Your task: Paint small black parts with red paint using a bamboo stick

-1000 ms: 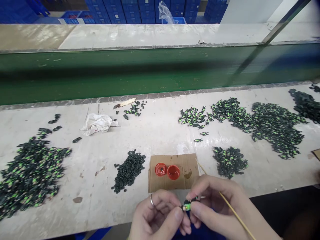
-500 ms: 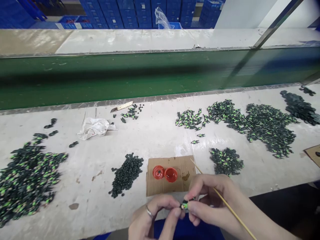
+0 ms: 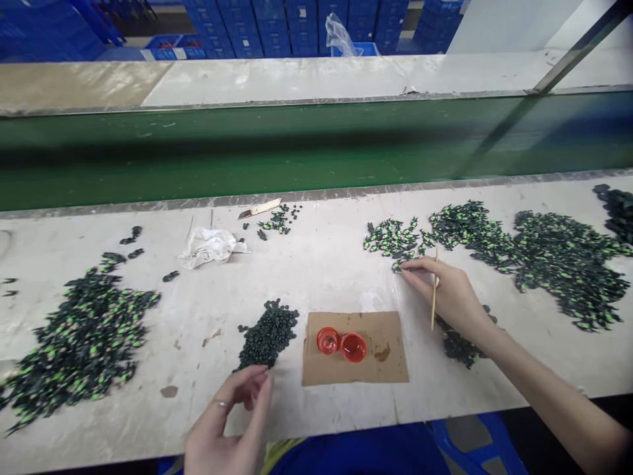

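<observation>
At frame centre-right | my right hand (image 3: 452, 297) grips a thin stick (image 3: 434, 290), fingertips pressing a green-black piece (image 3: 398, 267) | lower left, left hand (image 3: 232, 422) loosely curled beside the dark pile (image 3: 270, 333), holding nothing visible

two red caps (image 3: 341, 344) on one cardboard sheet (image 3: 390, 369). one thin wooden stick (image 3: 434, 290). one crumpled white rag (image 3: 210, 245) at 10 o'clock. one knife (image 3: 258, 209) at 11 o'clock. two hands: left hand (image 3: 230, 429), right hand (image 3: 448, 293). small green-black pieces (image 3: 74, 336) in heaps, too many to count.
</observation>
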Tool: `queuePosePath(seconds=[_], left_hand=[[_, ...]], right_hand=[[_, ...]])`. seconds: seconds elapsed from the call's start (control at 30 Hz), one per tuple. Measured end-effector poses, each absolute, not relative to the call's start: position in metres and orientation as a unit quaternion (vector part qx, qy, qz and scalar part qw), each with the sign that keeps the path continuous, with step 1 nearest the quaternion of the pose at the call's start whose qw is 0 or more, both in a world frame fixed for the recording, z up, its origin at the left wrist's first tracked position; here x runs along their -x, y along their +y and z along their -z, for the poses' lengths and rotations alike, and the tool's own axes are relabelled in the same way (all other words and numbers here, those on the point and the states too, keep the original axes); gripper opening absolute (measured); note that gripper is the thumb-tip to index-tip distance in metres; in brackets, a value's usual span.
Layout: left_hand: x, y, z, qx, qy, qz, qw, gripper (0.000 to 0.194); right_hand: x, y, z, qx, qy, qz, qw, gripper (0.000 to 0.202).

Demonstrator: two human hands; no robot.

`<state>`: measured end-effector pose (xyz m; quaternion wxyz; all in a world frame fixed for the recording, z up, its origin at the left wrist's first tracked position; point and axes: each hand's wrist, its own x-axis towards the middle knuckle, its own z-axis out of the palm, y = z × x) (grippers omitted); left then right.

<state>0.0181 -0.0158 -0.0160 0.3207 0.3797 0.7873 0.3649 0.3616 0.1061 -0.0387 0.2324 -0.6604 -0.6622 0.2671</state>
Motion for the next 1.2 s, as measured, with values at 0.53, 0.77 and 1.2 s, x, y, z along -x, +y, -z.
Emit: queuePosePath(seconds=[0.53, 0.77, 1.2], left_hand=[[0.012, -0.016, 0.06, -0.724, 0.643, -0.249, 0.032, 0.009], [0.012, -0.017, 0.054, -0.748, 0.626, -0.219, 0.029, 0.008], [0.01, -0.025, 0.045, -0.738, 0.632, -0.215, 0.099, 0.011]], right_hand=[[-0.378, 0.064, 0.034, 0.622, -0.721, -0.176, 0.251, 0.021], [-0.369, 0.053, 0.03, 0.623, -0.714, -0.214, 0.239, 0.018], [-0.366, 0.047, 0.027, 0.628, -0.703, -0.215, 0.255, 0.021]])
